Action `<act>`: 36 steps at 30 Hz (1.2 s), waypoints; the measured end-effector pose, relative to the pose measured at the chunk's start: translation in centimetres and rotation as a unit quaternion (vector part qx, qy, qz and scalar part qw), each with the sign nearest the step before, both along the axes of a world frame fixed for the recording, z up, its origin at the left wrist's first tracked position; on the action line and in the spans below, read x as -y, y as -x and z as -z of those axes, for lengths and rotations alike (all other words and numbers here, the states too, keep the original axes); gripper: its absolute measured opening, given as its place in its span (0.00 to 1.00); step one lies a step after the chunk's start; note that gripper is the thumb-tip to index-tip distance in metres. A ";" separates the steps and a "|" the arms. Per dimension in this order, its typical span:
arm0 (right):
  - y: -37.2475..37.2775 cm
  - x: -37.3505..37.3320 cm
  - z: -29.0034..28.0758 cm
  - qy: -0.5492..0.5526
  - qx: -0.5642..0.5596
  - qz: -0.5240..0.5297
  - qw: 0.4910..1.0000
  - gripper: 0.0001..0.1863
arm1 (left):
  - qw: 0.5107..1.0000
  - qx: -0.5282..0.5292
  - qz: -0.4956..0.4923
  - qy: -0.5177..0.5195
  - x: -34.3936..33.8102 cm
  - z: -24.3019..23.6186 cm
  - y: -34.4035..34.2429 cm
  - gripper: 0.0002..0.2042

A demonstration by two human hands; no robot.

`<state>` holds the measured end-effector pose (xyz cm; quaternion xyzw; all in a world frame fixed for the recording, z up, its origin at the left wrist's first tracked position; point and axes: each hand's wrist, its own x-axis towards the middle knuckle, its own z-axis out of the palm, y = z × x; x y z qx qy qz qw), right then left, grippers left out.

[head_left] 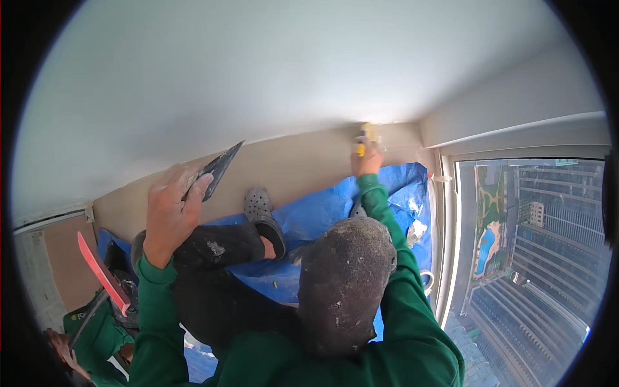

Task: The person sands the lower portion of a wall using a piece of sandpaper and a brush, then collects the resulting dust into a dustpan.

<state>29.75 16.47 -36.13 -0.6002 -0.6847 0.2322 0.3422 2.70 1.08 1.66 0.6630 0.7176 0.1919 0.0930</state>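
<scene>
- Left hand (169, 213): fingers (193, 187) clamped on a dark flat steel trowel blade (219, 168), held clear of the wall.
- Right hand (369, 161): fingers closed round a yellow-handled filling knife (365, 138), pressed where beige wall (303, 161) meets white ceiling (258, 77).
- Best practice: blade angled low, even pressure.
- Below: blue plastic floor sheet (322, 213).

The floor is covered by a blue tarp (309, 219), which is spread up to the beige wall and the window frame. A grey clog (263, 216) is planted on the tarp. Crumpled white scraps (418, 231) and small specks of debris are scattered on it near the window.
</scene>
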 end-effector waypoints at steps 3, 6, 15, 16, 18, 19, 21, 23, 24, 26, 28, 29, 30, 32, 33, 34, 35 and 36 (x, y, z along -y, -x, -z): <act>7.5 4.2 -2.3 0.034 -0.052 -0.162 0.985 0.14 | 0.997 0.029 0.024 -0.072 0.0 -0.9 -1.1 0.09; 7.3 3.1 -5.8 0.056 -0.253 -0.125 0.958 0.06 | 0.988 0.032 -0.003 -0.152 1.9 -1.8 -0.3 0.08; -10.3 0.2 -26.9 0.191 -0.252 -0.130 0.940 0.12 | 0.831 0.226 -0.303 -0.408 19.1 -7.9 11.4 0.09; -11.2 -0.5 -30.0 0.194 -0.148 -0.154 0.957 0.12 | 0.819 0.233 -0.316 -0.419 20.7 -7.4 13.1 0.10; -9.7 -0.7 -34.6 0.199 -0.050 -0.214 0.955 0.13 | 0.810 0.178 -0.315 -0.461 23.0 -2.6 17.1 0.12; -8.8 -0.9 -36.1 0.188 -0.001 -0.231 0.955 0.13 | 0.814 0.136 -0.391 -0.408 22.8 0.2 18.0 0.13; -5.1 -0.3 -36.8 0.220 0.078 -0.252 0.939 0.13 | 0.777 0.276 -0.460 -0.329 22.5 6.5 17.4 0.11; -0.8 0.2 -34.6 0.260 0.131 -0.291 0.911 0.12 | 0.713 0.417 -0.475 -0.305 22.6 12.3 15.5 0.09; 0.5 0.8 -33.2 0.291 0.155 -0.303 0.894 0.11 | 0.728 0.392 -0.492 -0.273 23.9 14.1 14.4 0.09; 3.3 2.0 -28.6 0.381 0.148 -0.322 0.854 0.10 | 0.719 0.399 -0.543 -0.173 26.6 18.5 12.1 0.10; 5.6 3.1 -24.1 0.402 0.129 -0.331 0.844 0.10 | 0.684 0.449 -0.541 -0.195 29.2 22.4 10.4 0.15; 6.3 4.0 -22.1 0.459 0.098 -0.297 0.832 0.10 | 0.705 0.434 -0.524 -0.199 30.6 24.1 10.0 0.16; 7.1 5.0 -20.2 0.489 0.078 -0.282 0.822 0.11 | 0.749 0.362 -0.530 -0.164 31.8 25.3 10.1 0.17; 8.3 7.4 -17.1 0.536 0.041 -0.266 0.800 0.12 | 0.780 0.329 -0.530 -0.051 34.0 26.9 9.9 0.17; 8.8 8.7 -15.9 0.556 0.023 -0.258 0.790 0.13 | 0.785 0.335 -0.521 -0.009 34.9 27.4 10.1 0.18; 9.3 9.9 -14.9 0.573 0.004 -0.248 0.781 0.13 | 0.817 0.337 -0.467 0.028 35.7 27.7 10.4 0.18; 9.7 10.9 -14.1 0.589 -0.013 -0.239 0.772 0.14 | 0.842 0.343 -0.409 0.074 36.4 27.8 10.9 0.18; 10.0 11.8 -13.3 0.602 -0.031 -0.231 0.763 0.15 | 0.860 0.348 -0.352 0.127 37.1 27.9 11.4 0.18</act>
